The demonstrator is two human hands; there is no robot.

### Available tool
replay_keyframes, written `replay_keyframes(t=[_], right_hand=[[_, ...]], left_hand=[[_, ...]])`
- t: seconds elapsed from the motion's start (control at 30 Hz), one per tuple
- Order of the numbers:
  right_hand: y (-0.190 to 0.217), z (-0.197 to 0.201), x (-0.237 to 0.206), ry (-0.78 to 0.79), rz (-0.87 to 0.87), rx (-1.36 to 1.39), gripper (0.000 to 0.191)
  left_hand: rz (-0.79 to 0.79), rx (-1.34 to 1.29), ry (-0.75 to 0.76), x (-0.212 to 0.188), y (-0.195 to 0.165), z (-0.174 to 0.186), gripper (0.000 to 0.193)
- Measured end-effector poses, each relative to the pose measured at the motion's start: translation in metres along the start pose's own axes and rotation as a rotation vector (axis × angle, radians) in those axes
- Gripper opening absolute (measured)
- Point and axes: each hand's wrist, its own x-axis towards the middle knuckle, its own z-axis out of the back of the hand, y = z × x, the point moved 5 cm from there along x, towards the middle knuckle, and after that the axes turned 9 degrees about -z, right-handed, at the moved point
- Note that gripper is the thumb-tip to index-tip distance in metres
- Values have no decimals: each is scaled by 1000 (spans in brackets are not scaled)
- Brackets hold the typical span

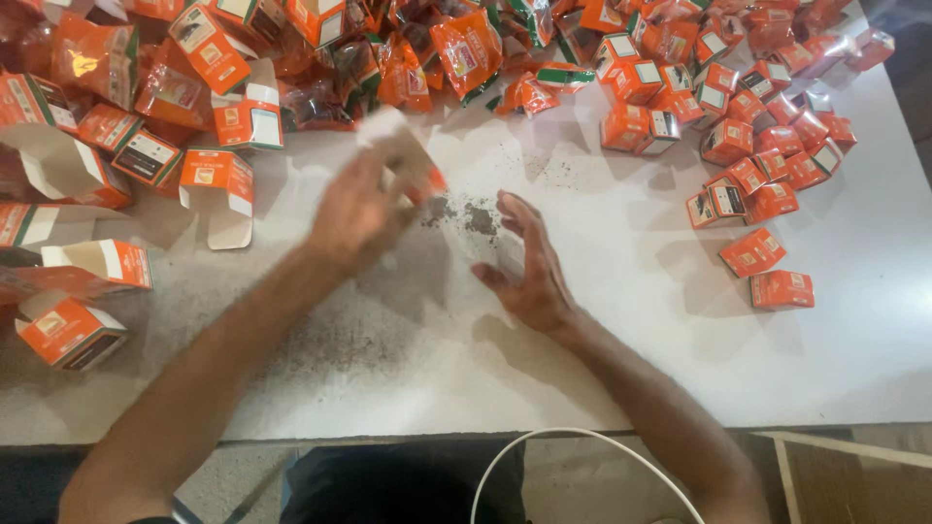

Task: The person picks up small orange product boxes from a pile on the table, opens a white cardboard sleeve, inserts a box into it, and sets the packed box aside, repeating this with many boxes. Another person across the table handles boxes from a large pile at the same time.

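Table point(621, 359) white, its near edge running across the bottom of view; the middle and near-right stretch is bare apart from a dusting of dark powder point(466, 215), thickest just between the hands, thinner toward the near edge. Far side crowded: heap of orange pouches point(466, 49) along the top, closed orange boxes point(748, 146) clustered upper right, two more point(767, 272) lying apart on the right. Left side holds open, unfolded boxes point(218, 189) with white flaps showing, reaching down to one near the left edge point(68, 332). White cable point(573, 442) arcs below the table edge. Left hand point(354, 213) raised over the table left of centre, fingers closed around a box point(403, 150), white side up with an orange end toward the powder; motion blur hides the exact grip. Right hand point(529, 262) empty, open, edge-on to the table, fingers extended toward the powder, thumb out to the left. Forearms converge from the near edge.
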Motion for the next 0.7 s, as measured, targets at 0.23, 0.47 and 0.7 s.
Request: replay_keyframes(t=[0.23,0.47,0.7], right_hand=[[-34,2,-3,-36,-419,88,59],[-9,2,0,21,-82,-141,54],[-16,3,-7,-59,-112,-78,57]], left_hand=[[-84,-274,55,37,-3,-44,91],[268,143,297,72,95,-79,66],[138,-329,246,28,6,-36,39]])
